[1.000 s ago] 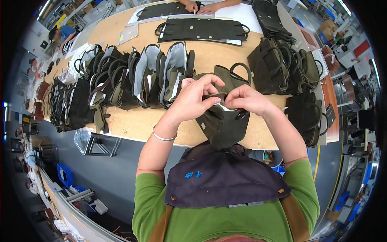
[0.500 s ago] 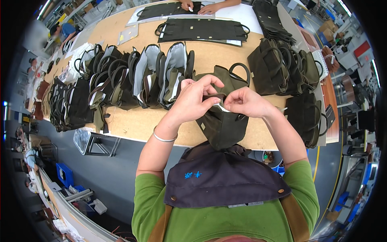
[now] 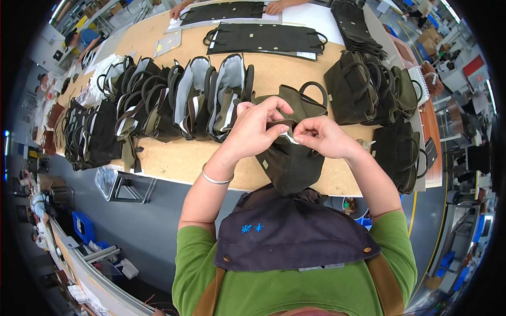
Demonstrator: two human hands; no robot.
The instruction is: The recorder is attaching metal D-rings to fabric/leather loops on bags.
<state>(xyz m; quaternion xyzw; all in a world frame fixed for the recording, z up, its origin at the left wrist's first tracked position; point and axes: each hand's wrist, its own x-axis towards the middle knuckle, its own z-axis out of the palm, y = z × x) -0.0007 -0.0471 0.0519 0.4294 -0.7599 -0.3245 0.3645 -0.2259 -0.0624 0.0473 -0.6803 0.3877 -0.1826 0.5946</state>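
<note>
A dark olive handbag (image 3: 293,169) stands at the table's near edge, in front of my body. My left hand (image 3: 256,128) grips the brown zipper edge at the bag's mouth between thumb and fingers. Beside it, my right hand (image 3: 322,137) is closed in a pinch on a thin white strip (image 3: 288,138) running along that edge. My fingers partly hide the opening. Behind my hands rise the bag's olive inner side (image 3: 301,110) and a dark looped handle (image 3: 315,90).
Several open handbags (image 3: 196,100) crowd the left of the wooden table (image 3: 174,164). More dark bags (image 3: 350,87) stand at the right. Farther back lies a flat black bag panel (image 3: 263,39). Across the table, a co-worker's hands (image 3: 275,7) touch another panel (image 3: 224,11).
My hands stay almost in place, the right one shifting only slightly at the white strip. The co-worker's hands have moved apart, one to each end of the far panel.
</note>
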